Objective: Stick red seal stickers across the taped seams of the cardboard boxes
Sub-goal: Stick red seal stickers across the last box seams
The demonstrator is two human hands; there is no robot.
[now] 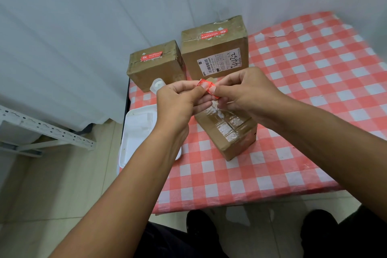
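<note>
A small red seal sticker [207, 88] is pinched between left hand [180, 100] and right hand [243, 94], apparently for peeling, above the untreated clear-taped brown cardboard box [228, 132].

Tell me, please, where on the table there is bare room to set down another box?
Bare cloth lies right of the labelled box and the near box, toward the table's right edge. The left side is crowded: small box, white tray, both hands.

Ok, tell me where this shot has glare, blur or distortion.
Head view: glare on the clear tape of the near box; wide-angle bending curves the table edges; soft blur at the far right corner; the sticker text between both hands is unreadable.
</note>
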